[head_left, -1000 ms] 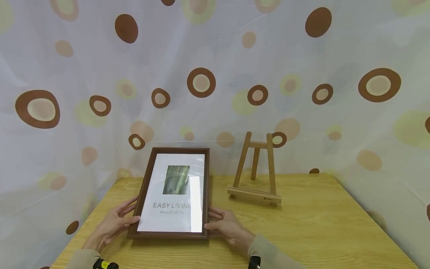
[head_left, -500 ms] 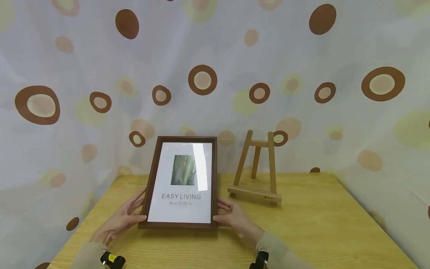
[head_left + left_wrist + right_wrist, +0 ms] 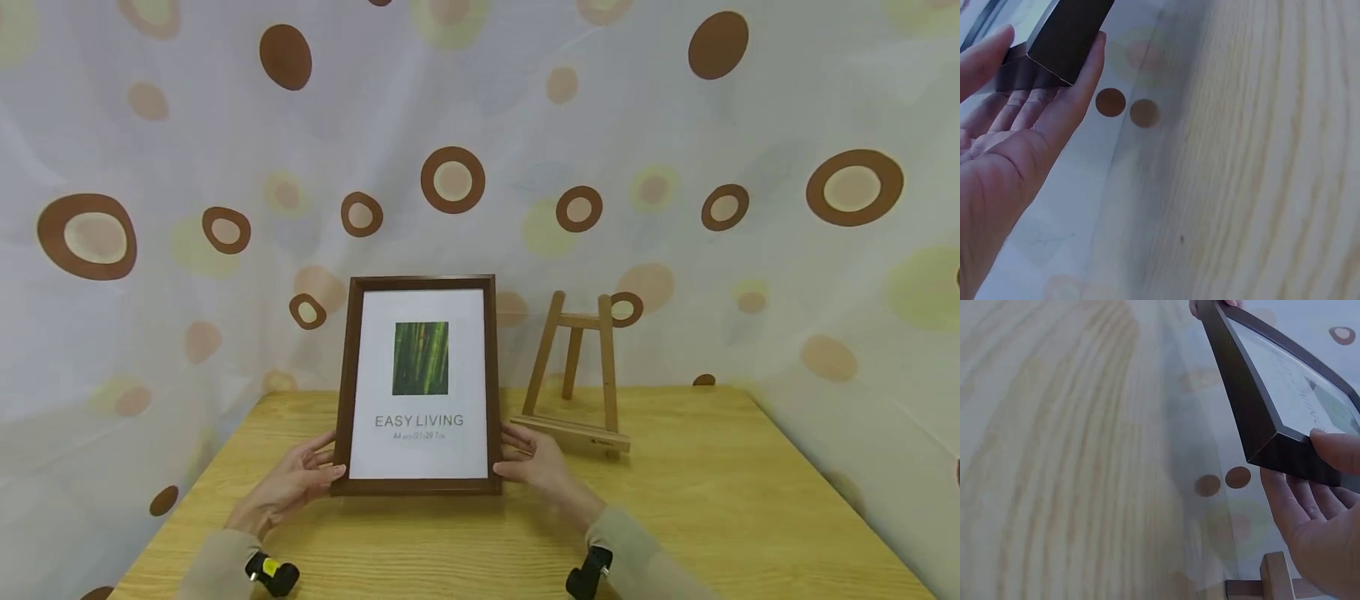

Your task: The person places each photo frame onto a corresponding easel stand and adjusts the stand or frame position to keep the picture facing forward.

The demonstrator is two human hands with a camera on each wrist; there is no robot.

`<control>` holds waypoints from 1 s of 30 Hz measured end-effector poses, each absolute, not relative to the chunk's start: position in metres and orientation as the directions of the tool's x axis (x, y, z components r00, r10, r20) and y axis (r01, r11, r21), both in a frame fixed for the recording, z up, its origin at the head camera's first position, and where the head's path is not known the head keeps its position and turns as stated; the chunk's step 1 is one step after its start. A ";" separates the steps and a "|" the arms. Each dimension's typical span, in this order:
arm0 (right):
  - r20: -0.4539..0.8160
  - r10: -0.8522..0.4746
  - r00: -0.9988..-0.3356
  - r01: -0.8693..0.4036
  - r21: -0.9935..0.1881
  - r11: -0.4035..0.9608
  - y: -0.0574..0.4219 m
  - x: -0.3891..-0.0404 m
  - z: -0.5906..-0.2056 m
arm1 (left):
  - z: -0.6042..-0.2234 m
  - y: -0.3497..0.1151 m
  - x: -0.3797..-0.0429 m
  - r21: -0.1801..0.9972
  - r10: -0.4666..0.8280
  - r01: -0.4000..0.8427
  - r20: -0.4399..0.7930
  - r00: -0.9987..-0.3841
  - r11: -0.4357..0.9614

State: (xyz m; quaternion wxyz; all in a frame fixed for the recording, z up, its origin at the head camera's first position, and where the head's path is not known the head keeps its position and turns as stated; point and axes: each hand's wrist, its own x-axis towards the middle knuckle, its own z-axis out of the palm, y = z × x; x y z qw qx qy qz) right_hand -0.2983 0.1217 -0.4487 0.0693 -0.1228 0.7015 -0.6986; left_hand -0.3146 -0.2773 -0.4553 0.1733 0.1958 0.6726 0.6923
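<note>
a spotted cloth backdrop (image 3: 510, 108) hangs behind the pale wooden bench (image 3: 750, 508). i can see a brown picture frame (image 3: 421, 403) held up over the bench, leaning slightly back. just right of it stands a small wooden easel (image 3: 581, 434). the left hand (image 3: 295, 485) and right hand (image 3: 545, 472) are clamped on the frame's lower sides. a green print (image 3: 421, 358) sits above the lettering "easy living" (image 3: 419, 421).

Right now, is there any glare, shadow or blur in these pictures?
Head view: fairly evenly lit, no strong glare on the picture frame, its large lettering crisp, a faint shadow on the table below; left wrist view: bluish, the wood looking pale; right wrist view: bluish too, the frame's lettering slanted, soft and hard to read.
</note>
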 end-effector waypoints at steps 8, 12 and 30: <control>0.074 -0.329 -0.941 -0.062 -0.997 -0.047 0.130 -0.301 -0.447 | -0.451 -0.265 -0.316 1.000 0.474 0.002 0.015 -0.880 -0.028; 0.051 -0.341 -0.939 -0.022 -0.996 -0.088 0.135 -0.303 -0.445 | -0.450 -0.258 -0.319 1.000 0.449 0.008 0.000 -0.893 0.015; 0.026 -0.219 -0.975 -0.029 -1.000 0.010 0.159 -0.302 -0.433 | -0.441 -0.221 -0.337 0.996 0.434 0.089 0.092 -0.896 -0.027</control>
